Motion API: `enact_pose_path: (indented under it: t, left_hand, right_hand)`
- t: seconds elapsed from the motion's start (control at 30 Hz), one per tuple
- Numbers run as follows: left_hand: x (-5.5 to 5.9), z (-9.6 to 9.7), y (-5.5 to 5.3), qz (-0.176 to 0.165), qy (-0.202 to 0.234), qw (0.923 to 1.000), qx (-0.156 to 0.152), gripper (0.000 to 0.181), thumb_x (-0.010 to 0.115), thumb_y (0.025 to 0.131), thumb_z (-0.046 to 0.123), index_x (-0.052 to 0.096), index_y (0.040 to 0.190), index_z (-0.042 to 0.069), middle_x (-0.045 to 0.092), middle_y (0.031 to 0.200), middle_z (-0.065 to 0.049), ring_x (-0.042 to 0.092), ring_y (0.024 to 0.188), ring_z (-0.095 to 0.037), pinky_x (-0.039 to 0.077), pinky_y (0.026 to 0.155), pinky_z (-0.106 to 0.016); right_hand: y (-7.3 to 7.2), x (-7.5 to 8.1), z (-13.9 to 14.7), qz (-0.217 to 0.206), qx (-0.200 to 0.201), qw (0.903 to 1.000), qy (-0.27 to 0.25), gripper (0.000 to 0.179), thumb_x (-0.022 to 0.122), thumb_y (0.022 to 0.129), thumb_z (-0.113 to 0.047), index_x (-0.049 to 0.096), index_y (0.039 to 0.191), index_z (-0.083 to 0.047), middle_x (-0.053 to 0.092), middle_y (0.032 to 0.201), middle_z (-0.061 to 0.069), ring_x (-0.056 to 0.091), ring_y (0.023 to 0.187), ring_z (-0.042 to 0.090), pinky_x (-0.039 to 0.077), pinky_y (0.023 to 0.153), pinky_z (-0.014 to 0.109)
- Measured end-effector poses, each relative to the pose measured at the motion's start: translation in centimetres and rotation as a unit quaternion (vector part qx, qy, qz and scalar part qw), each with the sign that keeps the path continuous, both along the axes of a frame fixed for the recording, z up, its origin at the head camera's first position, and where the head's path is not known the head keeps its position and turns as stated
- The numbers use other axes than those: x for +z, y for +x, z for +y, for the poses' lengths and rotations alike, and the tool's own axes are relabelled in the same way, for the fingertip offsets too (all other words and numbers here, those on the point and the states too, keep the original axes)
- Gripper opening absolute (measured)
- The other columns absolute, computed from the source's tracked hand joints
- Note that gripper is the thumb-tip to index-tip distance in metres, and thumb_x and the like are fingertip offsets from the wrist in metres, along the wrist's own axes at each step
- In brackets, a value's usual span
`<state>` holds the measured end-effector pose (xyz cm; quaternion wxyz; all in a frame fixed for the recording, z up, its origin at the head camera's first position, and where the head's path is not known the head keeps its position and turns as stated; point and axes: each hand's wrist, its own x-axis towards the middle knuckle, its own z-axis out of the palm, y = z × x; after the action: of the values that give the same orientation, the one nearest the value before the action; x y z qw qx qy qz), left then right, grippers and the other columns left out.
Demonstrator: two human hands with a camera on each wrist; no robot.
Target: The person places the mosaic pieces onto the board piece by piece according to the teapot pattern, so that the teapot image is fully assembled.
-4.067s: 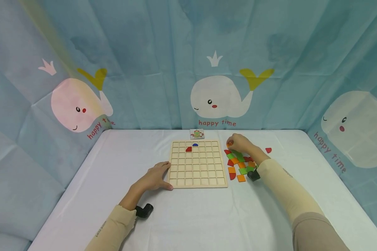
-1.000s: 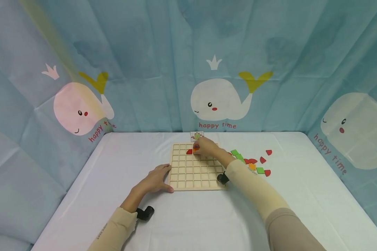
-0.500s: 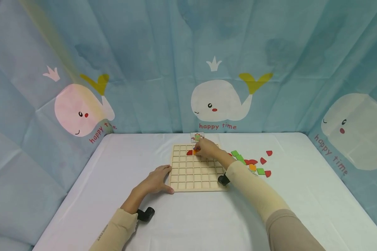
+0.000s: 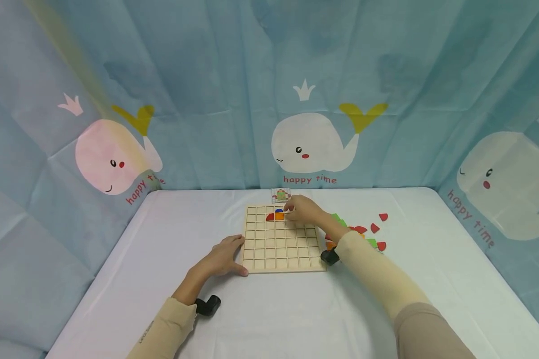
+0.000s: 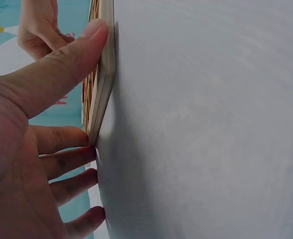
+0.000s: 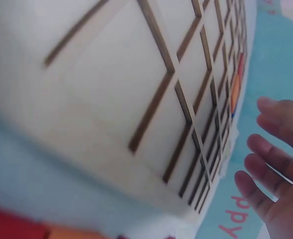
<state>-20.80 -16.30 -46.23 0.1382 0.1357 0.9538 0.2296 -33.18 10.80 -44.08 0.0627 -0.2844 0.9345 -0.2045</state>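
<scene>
A wooden grid board [image 4: 280, 249] lies flat on the white table. Near its back edge sit a blue half-round tile [image 4: 279, 211], an orange square tile [image 4: 279, 216] just in front of it, and a red quarter-round tile [image 4: 269, 218] to the left. My left hand [image 4: 224, 257] rests at the board's front left corner, thumb [image 5: 61, 69] along the near edge and straight fingers at the left side. Just right of the orange tile, my right hand [image 4: 306, 210] is over the board. Its fingers [image 6: 273, 162] are spread loosely and hold nothing in the right wrist view.
A small patterned card [image 4: 280, 195] lies behind the board. Right of it are loose tiles, partly hidden by my right forearm: red pieces [image 4: 383, 217], green pieces [image 4: 372, 243] and an orange piece [image 4: 330, 246]. A blue whale-print curtain [image 4: 206, 124] hangs behind the table.
My right hand took an orange square tile from the loose tiles, set it beside the red one on the board, let go and moved slightly right. My left hand stayed at the corner.
</scene>
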Motion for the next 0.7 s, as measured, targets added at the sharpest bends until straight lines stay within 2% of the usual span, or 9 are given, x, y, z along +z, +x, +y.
enact_pose_path:
  t: [0.07, 0.2, 0.43, 0.7]
  left_hand:
    - [-0.1, 0.0, 0.0, -0.001, -0.002, 1.0000, 0.000, 0.099, 0.088, 0.068, 0.033, 0.039, 0.147, 0.000, 0.034, 0.156, -0.017, 0.028, 0.146, -0.038, 0.026, 0.114, -0.061]
    - [-0.1, 0.0, 0.0, -0.001, -0.003, 1.0000, -0.002, 0.099, 0.088, 0.067, 0.033, 0.039, 0.147, 0.000, 0.034, 0.156, -0.018, 0.028, 0.145, -0.038, 0.026, 0.114, -0.061]
    - [0.1, 0.0, 0.1, -0.004, -0.004, 1.0000, -0.005, 0.099, 0.088, 0.068, 0.033, 0.038, 0.147, -0.001, 0.034, 0.156, -0.018, 0.028, 0.146, -0.039, 0.026, 0.115, -0.061]
    - [0.2, 0.0, 0.0, -0.006, -0.005, 1.0000, -0.004, 0.098, 0.087, 0.070, 0.032, 0.038, 0.147, -0.001, 0.033, 0.156, -0.018, 0.027, 0.146, -0.039, 0.025, 0.115, -0.061]
  right_hand:
    - [0.2, 0.3, 0.6, 0.006, 0.000, 1.0000, -0.003, 0.022, 0.066, 0.093, -0.019, 0.073, 0.109, -0.006, 0.066, 0.101, 0.009, 0.060, 0.091, 0.023, 0.052, 0.083, 0.038]
    - [0.6, 0.7, 2.0, 0.008, -0.012, 0.9999, 0.001, 0.024, 0.067, 0.092, -0.020, 0.072, 0.111, -0.006, 0.066, 0.102, 0.010, 0.060, 0.094, 0.025, 0.052, 0.085, 0.040]
    - [0.3, 1.0, 5.6, -0.008, -0.043, 0.9990, -0.001, 0.030, 0.069, 0.090, -0.023, 0.071, 0.114, -0.005, 0.065, 0.103, 0.010, 0.061, 0.097, 0.025, 0.053, 0.089, 0.042]
    - [-0.2, 1.5, 9.4, -0.034, -0.113, 0.9929, -0.009, 0.033, 0.069, 0.091, -0.025, 0.069, 0.118, -0.005, 0.065, 0.109, 0.013, 0.058, 0.099, 0.027, 0.052, 0.092, 0.045]
